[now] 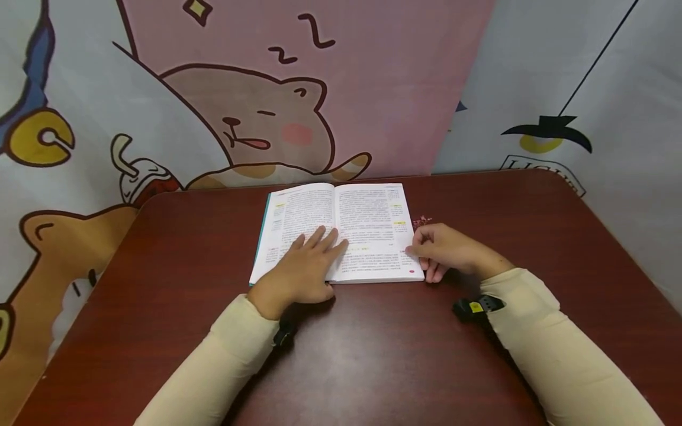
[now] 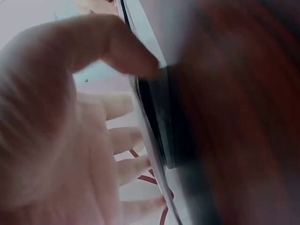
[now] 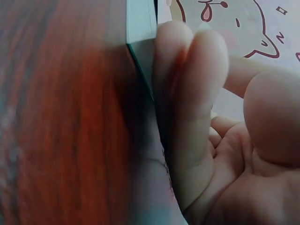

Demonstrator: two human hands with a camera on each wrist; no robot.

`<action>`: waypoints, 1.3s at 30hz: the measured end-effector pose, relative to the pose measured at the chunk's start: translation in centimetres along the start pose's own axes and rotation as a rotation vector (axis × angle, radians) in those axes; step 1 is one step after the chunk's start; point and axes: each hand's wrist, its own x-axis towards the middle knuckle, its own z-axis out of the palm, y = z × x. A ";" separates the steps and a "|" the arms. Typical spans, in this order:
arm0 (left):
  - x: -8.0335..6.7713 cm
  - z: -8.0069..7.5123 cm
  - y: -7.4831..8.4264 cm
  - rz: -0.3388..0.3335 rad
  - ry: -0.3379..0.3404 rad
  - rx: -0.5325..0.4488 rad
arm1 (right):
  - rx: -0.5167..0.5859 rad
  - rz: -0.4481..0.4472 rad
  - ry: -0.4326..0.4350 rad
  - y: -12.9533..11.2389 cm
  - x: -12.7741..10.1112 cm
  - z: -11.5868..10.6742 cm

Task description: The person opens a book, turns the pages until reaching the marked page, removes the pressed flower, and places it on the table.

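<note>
An open book (image 1: 367,207) with printed pages and a teal cover edge lies on the table. My left hand (image 1: 301,271) rests with spread fingers across the lower left page and the centre fold. In the left wrist view its thumb (image 2: 133,58) is by the book's bottom edge. At the lower right edge of the book, my right hand (image 1: 453,248) pinches the page's edge between thumb and curled index finger. The right wrist view shows the book's corner (image 3: 140,21) beside the curled fingers (image 3: 199,79); the pinch itself is partly hidden there.
The dark red-brown table (image 1: 367,367) has a glossy top with rounded far corners. Behind it hangs a cloth backdrop (image 1: 405,89) with cartoon animals. A small pink printed mark (image 1: 422,220) is on the table beside the book. Both wrists wear black straps.
</note>
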 end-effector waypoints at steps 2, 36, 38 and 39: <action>-0.1 0.0 0.0 0.003 -0.010 -0.015 | 0.006 0.001 -0.001 0.0 -0.1 0.0; -4.5 -5.3 1.6 -0.219 0.359 0.356 | -0.018 -0.011 -0.054 0.5 0.4 -0.5; -4.7 -5.5 1.7 -0.233 0.385 0.352 | -0.022 -0.014 -0.053 0.5 0.4 -0.5; -4.8 -5.5 1.8 -0.238 0.398 0.348 | -0.024 -0.016 -0.052 0.5 0.4 -0.5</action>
